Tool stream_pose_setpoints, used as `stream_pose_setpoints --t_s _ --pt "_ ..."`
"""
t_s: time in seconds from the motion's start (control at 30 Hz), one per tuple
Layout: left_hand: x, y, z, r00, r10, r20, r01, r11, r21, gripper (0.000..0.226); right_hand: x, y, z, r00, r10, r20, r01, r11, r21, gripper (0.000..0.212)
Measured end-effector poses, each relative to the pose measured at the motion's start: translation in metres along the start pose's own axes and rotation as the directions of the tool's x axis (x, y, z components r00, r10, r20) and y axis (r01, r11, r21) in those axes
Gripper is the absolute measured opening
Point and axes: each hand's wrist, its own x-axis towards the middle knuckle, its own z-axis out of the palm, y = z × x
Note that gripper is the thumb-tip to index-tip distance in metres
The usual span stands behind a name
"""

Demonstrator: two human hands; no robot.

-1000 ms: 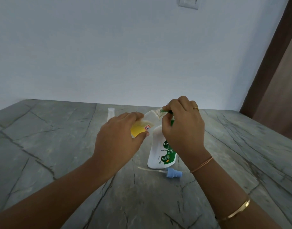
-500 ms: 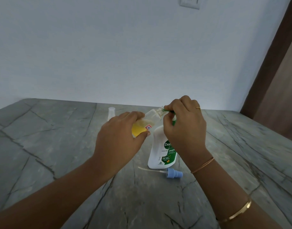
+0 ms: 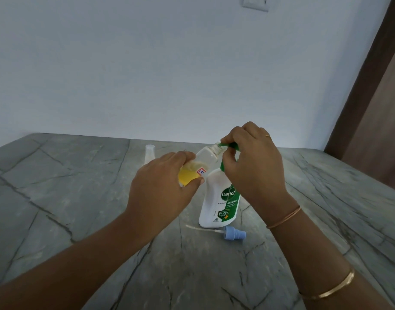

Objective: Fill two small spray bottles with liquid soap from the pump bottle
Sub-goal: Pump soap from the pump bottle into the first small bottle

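Both well inside the table [image 3: 80,198] edges: left hand [image 3: 160,189] grips spray bottle [image 3: 206,154], right hand [image 3: 252,166] pinches pump bottle [image 3: 216,198] spout [image 3: 228,145].

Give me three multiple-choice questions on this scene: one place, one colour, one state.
1. Where is the blue spray head? A on the table in front of the pump bottle; B on the floor; C behind the pump bottle.
2. Liquid in the small bottle? A blue; B yellow; C red.
3. The small bottle is held? A upright; B inverted; C tilted.
A: it lies loose before the bottle's base. B: yellow pools by the left hand. C: its neck leans to the green pump head under the right hand.
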Motion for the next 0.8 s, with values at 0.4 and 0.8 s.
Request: stream_pose_setpoints --t_s 0.4,0.8 --pt "-0.001 -0.002 -0.001 1.000 0.013 -0.013 -0.013 1.000 0.020 0.044 -0.009 -0.003 0.008 0.997 0.070 -0.022 -0.069 0.998 0.011 0.011" --pt "0.001 -0.001 -0.002 1.000 0.005 -0.013 -0.005 1.000 0.006 0.046 -0.007 0.000 0.008 0.998 0.029 -0.063 -0.027 0.999 0.026 0.013"
